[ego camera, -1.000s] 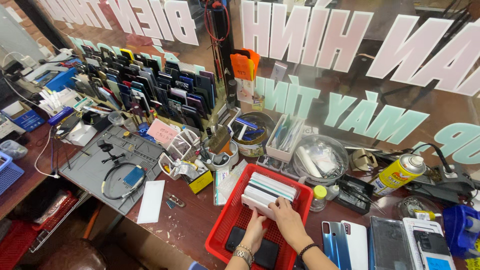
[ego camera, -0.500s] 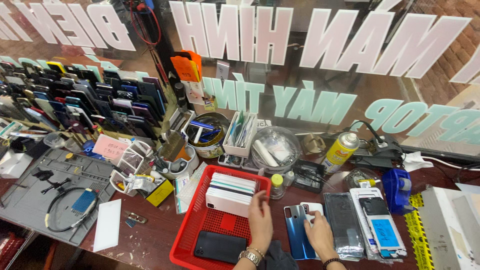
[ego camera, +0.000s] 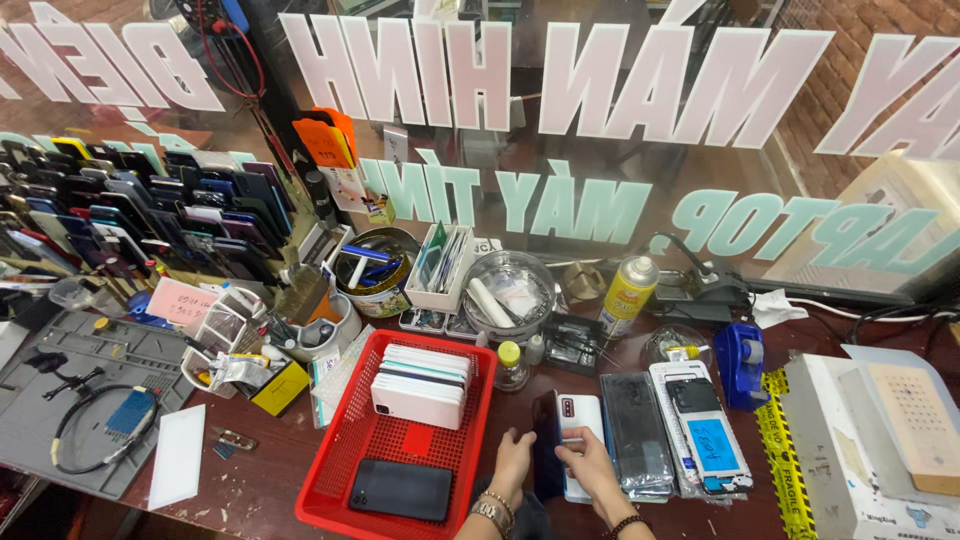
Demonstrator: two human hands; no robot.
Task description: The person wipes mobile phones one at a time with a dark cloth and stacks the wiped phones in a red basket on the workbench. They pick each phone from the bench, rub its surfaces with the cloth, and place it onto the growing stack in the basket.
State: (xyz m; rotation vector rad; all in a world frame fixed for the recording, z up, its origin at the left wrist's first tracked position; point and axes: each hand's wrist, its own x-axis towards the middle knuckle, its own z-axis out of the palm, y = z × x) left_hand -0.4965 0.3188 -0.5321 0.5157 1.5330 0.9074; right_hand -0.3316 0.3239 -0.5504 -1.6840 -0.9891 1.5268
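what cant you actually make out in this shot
Head view only:
- Left hand and right hand: wrists cut off by the bottom edge.
- Dark phone between them: the hands cover its lower part.
- Stacked phones in the red basket: only edges show.
- Racked phones at left: too small to tell apart.

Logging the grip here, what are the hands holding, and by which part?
Both hands grip a dark phone at its lower end: left hand on its left edge, right hand on its right.

Hands leave the basket for the phones

Both the left hand [ego camera: 512,462] and right hand [ego camera: 590,468] now grip a dark phone [ego camera: 546,445], outside the red basket [ego camera: 345,460].
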